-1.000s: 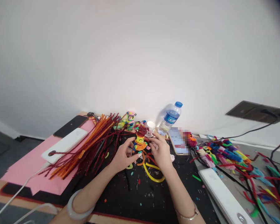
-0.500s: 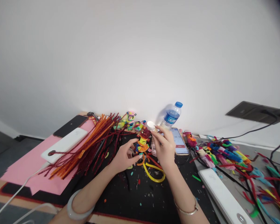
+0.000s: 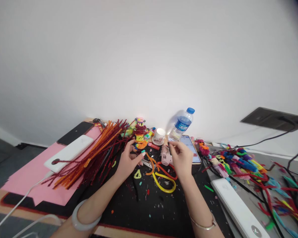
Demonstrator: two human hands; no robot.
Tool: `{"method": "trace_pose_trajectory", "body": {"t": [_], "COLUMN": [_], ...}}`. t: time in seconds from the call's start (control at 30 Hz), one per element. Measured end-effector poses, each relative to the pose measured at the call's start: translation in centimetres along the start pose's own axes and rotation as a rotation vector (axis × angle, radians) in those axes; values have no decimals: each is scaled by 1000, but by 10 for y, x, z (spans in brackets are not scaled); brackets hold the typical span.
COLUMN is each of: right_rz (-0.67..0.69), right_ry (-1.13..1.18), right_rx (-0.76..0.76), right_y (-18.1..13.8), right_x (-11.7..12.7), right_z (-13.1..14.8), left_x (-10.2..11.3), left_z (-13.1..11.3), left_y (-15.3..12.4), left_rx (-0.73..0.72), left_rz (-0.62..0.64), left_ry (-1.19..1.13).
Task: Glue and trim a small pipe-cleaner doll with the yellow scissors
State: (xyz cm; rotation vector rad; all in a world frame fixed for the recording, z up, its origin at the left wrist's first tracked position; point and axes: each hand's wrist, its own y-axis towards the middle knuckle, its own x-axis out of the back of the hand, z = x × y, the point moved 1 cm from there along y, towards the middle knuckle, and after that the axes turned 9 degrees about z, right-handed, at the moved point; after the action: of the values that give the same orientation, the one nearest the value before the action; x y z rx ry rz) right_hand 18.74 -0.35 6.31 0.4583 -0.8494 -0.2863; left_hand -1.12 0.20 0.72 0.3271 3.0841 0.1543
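Observation:
My left hand (image 3: 129, 157) is closed around a small pipe-cleaner doll (image 3: 140, 137) with a dark red hat, a yellow face and an orange collar. The doll stands upright, its lower part hidden by my fingers. To the right, apart from the doll, my right hand (image 3: 181, 158) is pinched, and whatever its fingertips hold is too small to make out. Beside those fingertips lies a pink cylinder-shaped item (image 3: 165, 157). Between the hands are scissors (image 3: 148, 164), partly covered, an orange pipe cleaner (image 3: 152, 165) and a yellow loop (image 3: 164, 188).
A bundle of red and orange pipe cleaners (image 3: 94, 155) lies left over pink paper (image 3: 39, 168). Behind are a white cup (image 3: 159, 135), a water bottle (image 3: 182, 125) and a phone (image 3: 195, 158). Colourful dolls (image 3: 243, 162) and cables crowd the right side.
The doll in my left hand has moved left. My right hand has come away from its hat, rightward and slightly down, uncovering the white cup and the pink item.

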Motion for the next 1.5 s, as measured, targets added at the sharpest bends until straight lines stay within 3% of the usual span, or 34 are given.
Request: {"method": "trace_pose_trajectory", "body": {"t": [0.1, 0.2, 0.37, 0.47, 0.53, 0.67, 0.77, 0.93, 1.13, 1.23, 1.3, 1.4, 1.5], "right_rz": [279, 444, 397, 536, 610, 560, 568, 780, 964, 985, 974, 941, 950], "right_ry": [-53, -61, -77, -153, -263, -413, -540, -644, -368, -217, -53, 294, 501], "right_rx": [8, 65, 85, 15, -36, -15, -78, -240, -222, -281, -403, -602, -672], "right_y": [-9, -18, -32, -47, -61, -85, -89, -71, -42, -33, -30, -32, -39], "right_x": [-12, -16, 7, 18, 18, 7, 1, 12, 52, 76, 88, 94, 81], "right_z": [-6, -8, -9, -15, -22, -27, -17, 16, 35, 33, 30, 21, 9], "left_x": [2, 2, 2, 2, 2, 1, 0, 0, 2, 5, 5, 5, 5], "left_z": [0, 2, 3, 2, 0, -3, -3, -2, -4, -6, -7, -9, -9], "left_y": [3, 3, 2, 2, 2, 1, 0, 1, 2, 2, 2, 3, 2], "left_rx": [-9, -10, -13, -16, -19, -35, -49, -64, -104, -110, -102, -86, -76], "left_rz": [-59, -68, -80, -87, -84, -56, -43, -37, -100, -134, -143, -140, -133], "left_ry": [-41, -37, -23, -24, -41, -73, -82, -134, -213, -227, -233, -247, -274]}}
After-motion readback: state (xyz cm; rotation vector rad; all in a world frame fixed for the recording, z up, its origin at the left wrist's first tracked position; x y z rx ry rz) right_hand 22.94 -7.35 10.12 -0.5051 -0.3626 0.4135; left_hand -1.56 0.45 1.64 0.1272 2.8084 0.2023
